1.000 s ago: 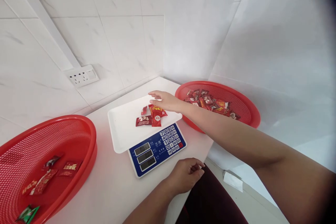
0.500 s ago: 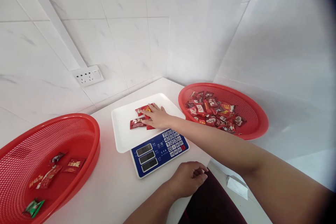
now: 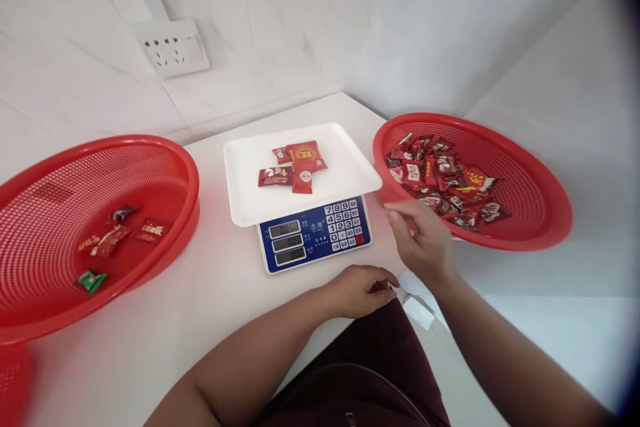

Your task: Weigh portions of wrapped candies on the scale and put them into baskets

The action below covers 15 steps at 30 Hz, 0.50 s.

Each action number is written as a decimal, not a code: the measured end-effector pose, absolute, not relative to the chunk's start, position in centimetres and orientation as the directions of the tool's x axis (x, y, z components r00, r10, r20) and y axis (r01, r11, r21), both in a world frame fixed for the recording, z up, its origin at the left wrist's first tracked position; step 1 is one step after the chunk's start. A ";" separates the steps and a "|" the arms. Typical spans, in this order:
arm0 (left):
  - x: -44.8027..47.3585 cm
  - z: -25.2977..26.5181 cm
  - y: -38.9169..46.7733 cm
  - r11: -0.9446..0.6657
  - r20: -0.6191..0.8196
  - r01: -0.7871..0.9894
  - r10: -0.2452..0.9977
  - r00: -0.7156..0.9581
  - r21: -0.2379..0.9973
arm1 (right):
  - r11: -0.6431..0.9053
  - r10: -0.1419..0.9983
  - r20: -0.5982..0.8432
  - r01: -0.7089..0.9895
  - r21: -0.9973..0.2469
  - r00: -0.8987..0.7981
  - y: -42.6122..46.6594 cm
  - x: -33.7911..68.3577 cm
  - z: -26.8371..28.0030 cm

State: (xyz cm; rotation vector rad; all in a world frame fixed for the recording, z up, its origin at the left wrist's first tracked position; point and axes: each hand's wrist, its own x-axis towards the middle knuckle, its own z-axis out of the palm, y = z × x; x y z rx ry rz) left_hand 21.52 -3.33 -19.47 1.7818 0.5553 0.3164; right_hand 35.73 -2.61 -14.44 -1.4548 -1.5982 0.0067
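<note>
My left hand (image 3: 363,291) rests at the table's front edge, fingers loosely curled with nothing seen in them. My right hand (image 3: 424,240), slightly blurred, hovers between the scale and the right basket, its fingers curled in and no object visible in it. Several red candy packets lie overlapping on the white tray (image 3: 245,197) of the scale: a wide one with a gold emblem (image 3: 316,155), a narrow upright red packet (image 3: 302,179) and a dark red packet (image 3: 274,177) among them. The scale's blue panel (image 3: 316,240) has lit digits and a keypad.
A red basket (image 3: 543,227) full of wrapped candies stands right of the scale. To the left, another red basket (image 3: 187,177) holds a few red packets and a green one (image 3: 91,281). Behind are tiled walls and a socket (image 3: 173,50).
My right hand has left the packets on the tray and drawn back toward me and to the right. The packets now lie uncovered. The view has tilted down; my left hand stays near the table edge.
</note>
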 end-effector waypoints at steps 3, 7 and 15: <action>21.6 -19.5 -3.3 -0.231 -0.056 0.202 0.516 0.855 0.952 | 0.094 0.853 0.400 0.656 -0.749 0.335 -5.1 36.4 -18.9; 21.6 -19.6 -3.3 -0.256 -0.038 0.193 0.508 0.861 0.947 | -0.126 0.851 0.240 0.626 -0.769 0.466 -5.3 36.1 -22.0; 21.7 -19.5 -3.5 -0.268 -0.036 0.198 0.507 0.861 0.943 | -0.168 0.877 0.220 0.702 -0.693 0.427 -5.0 35.6 -21.6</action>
